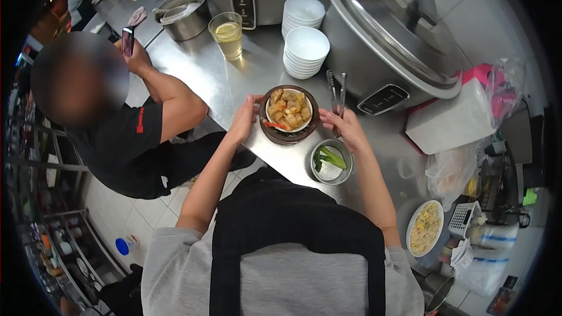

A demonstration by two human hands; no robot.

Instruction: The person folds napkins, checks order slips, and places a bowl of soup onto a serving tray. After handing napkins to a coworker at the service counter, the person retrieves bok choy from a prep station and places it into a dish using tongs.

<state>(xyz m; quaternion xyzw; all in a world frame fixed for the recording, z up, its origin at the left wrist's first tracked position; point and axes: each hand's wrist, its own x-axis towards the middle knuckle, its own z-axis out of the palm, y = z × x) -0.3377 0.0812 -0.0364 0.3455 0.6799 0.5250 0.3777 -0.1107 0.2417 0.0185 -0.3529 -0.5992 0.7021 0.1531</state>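
A dark brown round holder (285, 137), like a stacked steamer basket, stands on the steel counter. In it sits a white bowl filled with browned, cooked food pieces (288, 109) and a red strip at the front. My left hand (243, 118) is at the holder's left side, fingers stretched along its rim. On the other side, my right hand (346, 129) is closed around metal tongs (336, 95), whose arms point away from me; its fingertips come close to the holder's rim. Just below that hand stands a metal bowl (346, 174) with green leafy vegetable (331, 159).
Stacked white bowls (307, 44), a glass of yellowish liquid (227, 35) and a steel pot (186, 14) stand behind. Large lidded cookers (380, 41) line the back. At right is a plate of fried rice (425, 228). A person (134, 140) holding a phone sits close on the left.
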